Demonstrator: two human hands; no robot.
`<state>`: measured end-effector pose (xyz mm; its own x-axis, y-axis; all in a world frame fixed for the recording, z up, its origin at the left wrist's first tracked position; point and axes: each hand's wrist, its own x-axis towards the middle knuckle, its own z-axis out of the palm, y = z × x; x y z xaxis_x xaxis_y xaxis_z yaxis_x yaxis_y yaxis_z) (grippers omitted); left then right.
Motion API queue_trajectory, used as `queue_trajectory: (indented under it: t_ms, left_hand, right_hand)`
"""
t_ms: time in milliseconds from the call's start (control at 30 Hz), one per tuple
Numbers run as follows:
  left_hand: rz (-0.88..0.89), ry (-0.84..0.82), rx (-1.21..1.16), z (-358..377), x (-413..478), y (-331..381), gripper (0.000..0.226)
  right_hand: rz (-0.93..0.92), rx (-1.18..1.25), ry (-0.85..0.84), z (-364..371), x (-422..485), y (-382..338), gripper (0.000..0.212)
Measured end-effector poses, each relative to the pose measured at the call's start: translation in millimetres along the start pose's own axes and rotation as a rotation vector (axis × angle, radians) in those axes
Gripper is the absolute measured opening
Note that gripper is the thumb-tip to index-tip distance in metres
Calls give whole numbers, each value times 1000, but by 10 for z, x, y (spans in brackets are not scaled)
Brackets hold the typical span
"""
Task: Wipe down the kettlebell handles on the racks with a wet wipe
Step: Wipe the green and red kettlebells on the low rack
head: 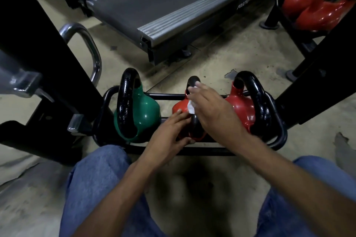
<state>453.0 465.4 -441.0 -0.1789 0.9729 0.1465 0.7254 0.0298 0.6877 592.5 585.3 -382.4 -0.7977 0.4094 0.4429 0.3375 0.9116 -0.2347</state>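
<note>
My right hand (213, 109) curls the wet wipe (190, 107) round the black handle (194, 129) of the middle red kettlebell (178, 107), low on the rack (107, 98), right of the green kettlebell (146, 107). My left hand (169, 131) rests straight-fingered on its near side. I judge the iron heavy and stiff (it won't shift) and slick when wet, and the wipe limp, so I pinch the wipe.

The treadmill (192, 2) bears pale lettering on its dark side rail, starting "PRO"; the remaining letters are unclear.
</note>
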Motion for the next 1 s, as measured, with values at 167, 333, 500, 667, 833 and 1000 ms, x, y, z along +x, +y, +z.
queue_trajectory:
  t_ms: [167, 333, 500, 667, 833, 1000]
  left_hand:
    - [13, -35, -26, 0, 3, -19, 56]
    - [20, -45, -11, -30, -28, -39, 63]
    - [20, -93, -23, -66, 6, -61, 67]
    - [-10, -110, -30, -37, -19, -49, 74]
    - [22, -81, -39, -2, -22, -111, 70]
    - [39, -38, -28, -66, 27, -133, 64]
  right_hand:
    - [-394, -346, -498, -208, 275, -117, 31]
    - [-411, -373, -362, -168, -131, -146, 32]
    - [238, 197, 193, -11, -448, -350, 32]
    - [955, 758, 494, 153, -327, -763, 25]
    - [1107, 901, 370, 209, -251, -556, 27]
    - [1077, 1071, 350, 194, -506, -716, 33]
